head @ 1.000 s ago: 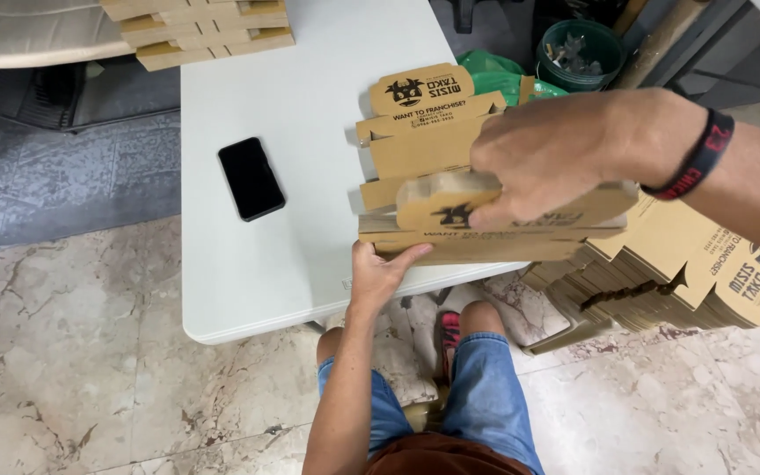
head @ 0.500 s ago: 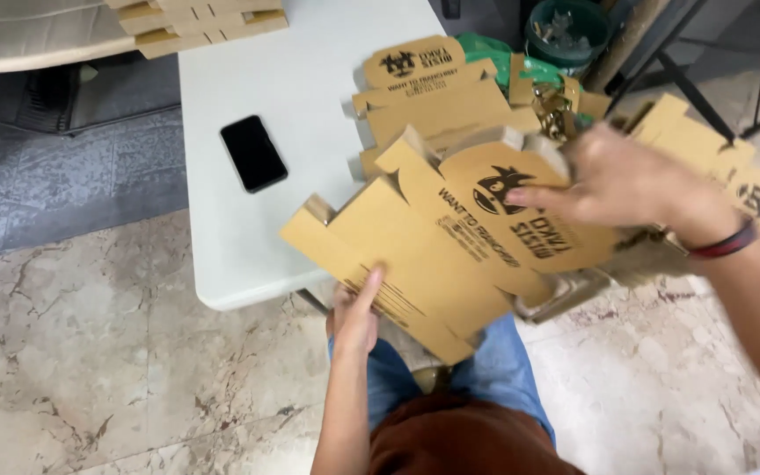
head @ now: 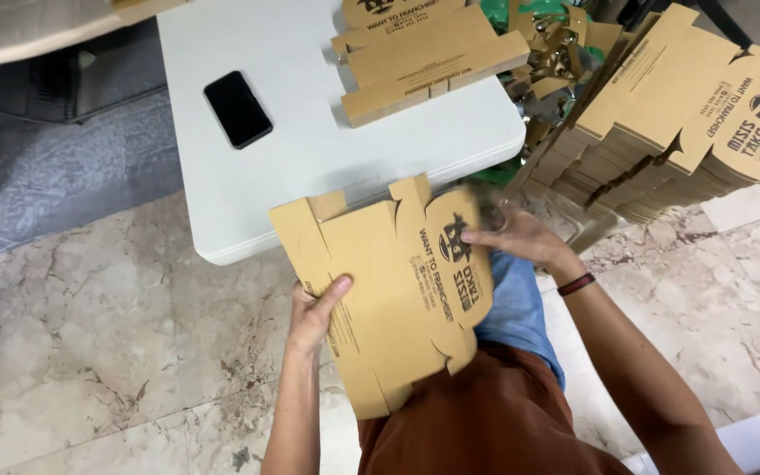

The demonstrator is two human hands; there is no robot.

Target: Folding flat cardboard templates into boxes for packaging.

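lap: person seated, brown shirt [head: 494,422] at 6 o'clock, blue shorts [head: 516,308] just above it
flat box blank [head: 389,281]: unfolded brown cardboard cutout with dark print, held over the lap, centre frame, top edge overlapping the near edge of the worktop
left hand [head: 314,308]: at 8 o'clock of the blank, grip closed on its left edge, thumb on top, fingers hidden underneath
right hand [head: 516,233]: at 2 o'clock of the blank, fingers on the rounded printed flap, slightly blurred; grip holds that flap edge; dark wristband [head: 576,283] on the wrist
worktop [head: 310,149]: white, rounded corners, runs from centre to 12 o'clock
phone [head: 237,108]: black, screen dark, lies flat on worktop at 11 o'clock, well apart from the blank
folded boxes [head: 424,53]: brown cardboard, on worktop at 12 to 1 o'clock
stack of blanks [head: 670,123]: many flat brown cutouts, tilted pile at 2 o'clock, off the worktop to the right
green bag [head: 543,18]: partly seen behind the folded boxes, 1 o'clock
floor [head: 107,352]: beige marble tile, 7 to 9 o'clock
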